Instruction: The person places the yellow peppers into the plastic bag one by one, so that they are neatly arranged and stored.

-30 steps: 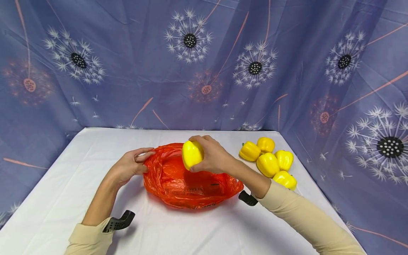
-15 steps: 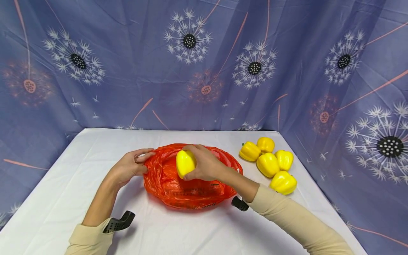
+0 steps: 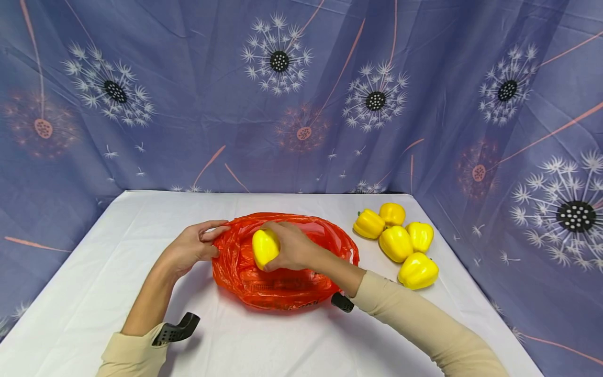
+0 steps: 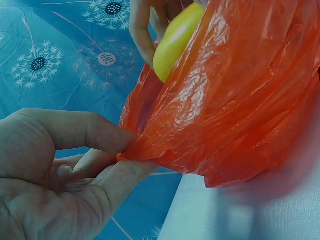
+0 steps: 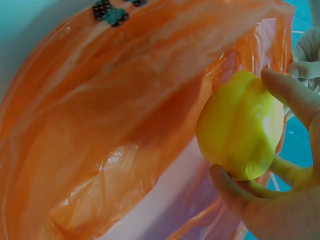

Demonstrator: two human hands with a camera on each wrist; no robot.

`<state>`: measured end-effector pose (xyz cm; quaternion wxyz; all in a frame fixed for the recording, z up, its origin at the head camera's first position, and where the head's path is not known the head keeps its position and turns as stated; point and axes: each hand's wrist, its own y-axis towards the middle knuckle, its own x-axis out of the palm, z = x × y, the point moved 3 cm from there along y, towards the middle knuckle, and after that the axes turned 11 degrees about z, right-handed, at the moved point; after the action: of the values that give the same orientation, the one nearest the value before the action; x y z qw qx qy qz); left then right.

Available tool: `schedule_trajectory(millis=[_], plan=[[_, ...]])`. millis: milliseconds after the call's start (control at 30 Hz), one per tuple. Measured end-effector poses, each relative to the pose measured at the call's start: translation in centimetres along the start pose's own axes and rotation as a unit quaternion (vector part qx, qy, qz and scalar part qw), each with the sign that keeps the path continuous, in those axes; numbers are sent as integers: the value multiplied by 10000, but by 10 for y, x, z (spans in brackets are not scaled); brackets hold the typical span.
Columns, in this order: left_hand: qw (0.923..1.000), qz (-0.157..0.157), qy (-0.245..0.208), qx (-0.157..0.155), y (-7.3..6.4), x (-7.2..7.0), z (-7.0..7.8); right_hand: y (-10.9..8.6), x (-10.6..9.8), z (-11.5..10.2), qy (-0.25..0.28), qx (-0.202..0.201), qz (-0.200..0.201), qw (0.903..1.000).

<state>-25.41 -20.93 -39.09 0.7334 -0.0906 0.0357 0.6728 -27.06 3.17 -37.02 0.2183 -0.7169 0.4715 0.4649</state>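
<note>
A red plastic bag (image 3: 282,301) lies with its mouth spread wide in the middle of the white table. At its left end my left hand (image 3: 190,244) pinches the rim; the left wrist view shows thumb and finger on the gathered edge of the film. My right hand (image 3: 297,248) grips a yellow bell pepper (image 3: 265,249) over the bag's mouth, thumb on one side and fingers on the other. In the left wrist view the pepper (image 4: 176,45) is partly hidden behind the bag's wall.
Several yellow bell peppers (image 3: 395,243) sit in a group on the white table (image 3: 226,345), right of the bag. A blue curtain (image 3: 188,104) with dandelion prints hangs behind the table and along its sides.
My right hand has moved left and down with the yellow bell pepper, lower into the bag's mouth. My left hand has stayed at the rim.
</note>
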Motion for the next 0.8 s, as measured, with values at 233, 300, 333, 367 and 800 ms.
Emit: schedule_trajectory(millis=[233,300,333,367,800], plan=[[10000,-18,92,28,0,0,1,10,9,2,-144,-27,-75,9999],[9999,-16,139,44,-1,0,3,13,11,2,-183,3,-114,9998],[9999,-24,148,50,-1,0,3,14,12,2,-190,18,-123,9997],[9998,-31,163,56,-2,0,4,15,12,2,-204,21,-125,9997],[9999,-74,58,65,-1,0,3,31,22,3,-304,174,-65,9994]])
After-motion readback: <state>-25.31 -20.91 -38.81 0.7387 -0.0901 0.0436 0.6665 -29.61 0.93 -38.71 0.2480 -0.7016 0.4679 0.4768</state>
